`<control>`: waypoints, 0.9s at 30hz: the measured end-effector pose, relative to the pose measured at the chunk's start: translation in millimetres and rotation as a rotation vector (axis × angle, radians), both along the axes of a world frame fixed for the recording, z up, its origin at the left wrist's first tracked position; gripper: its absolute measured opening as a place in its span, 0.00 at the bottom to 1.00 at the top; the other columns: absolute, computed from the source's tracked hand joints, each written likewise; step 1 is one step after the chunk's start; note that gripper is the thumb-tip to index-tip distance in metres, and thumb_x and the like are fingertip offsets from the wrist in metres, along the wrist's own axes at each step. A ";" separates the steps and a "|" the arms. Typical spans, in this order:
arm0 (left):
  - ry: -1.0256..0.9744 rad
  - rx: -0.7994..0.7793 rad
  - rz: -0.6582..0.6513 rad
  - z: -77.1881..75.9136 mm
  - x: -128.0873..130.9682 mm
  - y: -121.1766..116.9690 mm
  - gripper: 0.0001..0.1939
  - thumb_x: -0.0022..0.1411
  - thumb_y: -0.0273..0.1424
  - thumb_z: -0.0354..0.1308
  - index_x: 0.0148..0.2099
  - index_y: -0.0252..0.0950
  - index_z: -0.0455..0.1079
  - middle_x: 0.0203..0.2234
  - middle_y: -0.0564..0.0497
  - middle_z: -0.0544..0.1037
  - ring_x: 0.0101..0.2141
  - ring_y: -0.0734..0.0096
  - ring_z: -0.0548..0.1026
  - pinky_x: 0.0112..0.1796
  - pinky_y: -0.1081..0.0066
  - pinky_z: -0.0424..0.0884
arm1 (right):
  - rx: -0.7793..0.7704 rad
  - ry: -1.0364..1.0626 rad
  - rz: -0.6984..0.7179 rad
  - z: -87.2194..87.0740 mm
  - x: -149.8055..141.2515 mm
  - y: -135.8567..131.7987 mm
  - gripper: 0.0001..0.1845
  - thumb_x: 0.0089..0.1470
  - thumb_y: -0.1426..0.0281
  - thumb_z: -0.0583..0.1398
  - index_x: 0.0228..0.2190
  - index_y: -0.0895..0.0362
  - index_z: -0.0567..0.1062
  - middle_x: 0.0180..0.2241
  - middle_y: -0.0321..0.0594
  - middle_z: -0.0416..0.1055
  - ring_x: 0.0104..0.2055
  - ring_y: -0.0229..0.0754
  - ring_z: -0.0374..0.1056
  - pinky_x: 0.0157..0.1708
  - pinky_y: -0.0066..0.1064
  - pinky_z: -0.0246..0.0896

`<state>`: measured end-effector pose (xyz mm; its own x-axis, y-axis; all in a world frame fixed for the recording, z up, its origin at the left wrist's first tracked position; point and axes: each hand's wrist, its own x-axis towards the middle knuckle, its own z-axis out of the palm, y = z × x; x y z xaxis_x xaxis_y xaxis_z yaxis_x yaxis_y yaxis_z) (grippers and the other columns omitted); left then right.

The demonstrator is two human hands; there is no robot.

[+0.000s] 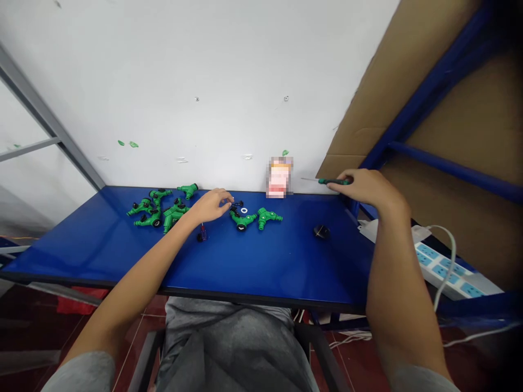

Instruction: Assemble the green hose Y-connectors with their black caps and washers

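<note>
My right hand (365,188) is closed round a green-handled screwdriver (327,181) whose shaft points left, at the back right of the blue table (261,267). My left hand (214,205) reaches to the table's middle, fingers pinched together over small black parts (236,207) beside a white ring (244,210); whether it holds one I cannot make out. Two green Y-shaped hose connectors (256,219) lie just right of that hand. A pile of several more green connectors (161,209) lies behind my left forearm.
A small black round part (321,231) lies right of centre. A small red-and-dark piece (201,234) sits by my left wrist. A blurred box (280,177) stands against the wall. A white power strip (443,267) and cable lie on the blue shelf frame (429,152) at right, under cardboard.
</note>
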<state>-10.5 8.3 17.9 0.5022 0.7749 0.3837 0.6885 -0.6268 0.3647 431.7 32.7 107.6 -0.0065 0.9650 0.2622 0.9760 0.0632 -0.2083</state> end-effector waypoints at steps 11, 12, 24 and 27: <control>-0.199 0.093 -0.180 22.6 27.6 -36.6 0.21 0.72 0.43 0.62 0.62 0.42 0.72 0.57 0.42 0.78 0.55 0.52 0.76 0.55 0.55 0.73 | 0.217 0.262 0.459 -56.1 -172.9 -46.4 0.22 0.64 0.53 0.59 0.24 0.54 0.73 0.27 0.42 0.75 0.31 0.46 0.68 0.31 0.36 0.57; -0.190 0.085 -0.211 22.3 30.9 -39.8 0.21 0.73 0.44 0.61 0.63 0.42 0.71 0.58 0.42 0.78 0.56 0.51 0.75 0.57 0.54 0.71 | 0.209 0.288 0.478 -62.8 -184.0 -49.6 0.23 0.65 0.53 0.58 0.23 0.53 0.71 0.27 0.41 0.75 0.31 0.46 0.68 0.31 0.36 0.57; -0.832 -0.199 -0.099 -3.3 19.8 -0.6 0.20 0.76 0.51 0.54 0.52 0.39 0.61 0.37 0.49 0.79 0.32 0.71 0.76 0.39 0.67 0.74 | 0.135 0.211 0.787 -108.4 -189.7 10.7 0.16 0.69 0.68 0.55 0.52 0.57 0.78 0.50 0.51 0.76 0.53 0.53 0.72 0.58 0.45 0.66; -0.928 -0.224 -0.057 -4.4 17.0 4.5 0.24 0.73 0.53 0.58 0.55 0.39 0.62 0.38 0.47 0.82 0.35 0.69 0.79 0.41 0.66 0.75 | 0.106 0.051 0.749 -119.7 -195.5 20.2 0.20 0.71 0.68 0.55 0.59 0.57 0.76 0.54 0.52 0.76 0.56 0.55 0.72 0.59 0.47 0.66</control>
